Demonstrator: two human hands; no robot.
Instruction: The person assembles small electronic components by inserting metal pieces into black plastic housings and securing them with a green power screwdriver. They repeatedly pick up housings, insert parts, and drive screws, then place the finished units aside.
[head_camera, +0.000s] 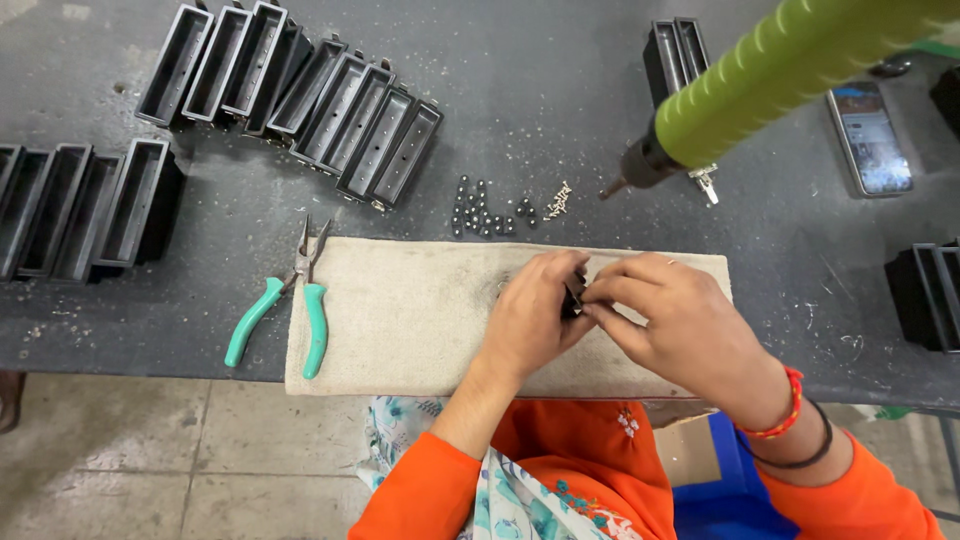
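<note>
Both my hands meet over a beige cloth mat (400, 310) at the table's front edge. My left hand (530, 315) and my right hand (680, 320) pinch a small black part (574, 294) between their fingertips; most of it is hidden by the fingers. Just beyond the mat lie several small dark round screws or balls (480, 212) and a little cluster of silver screws (558, 202). A hanging power screwdriver with a green ribbed grip (770, 80) points its bit down toward the table above my right hand.
Teal-handled pliers (290, 300) lie at the mat's left edge. Rows of black rectangular housings stand at the back left (300, 90), far left (90, 205), back (675, 55) and right edge (925, 295). A phone (868, 138) lies at the back right.
</note>
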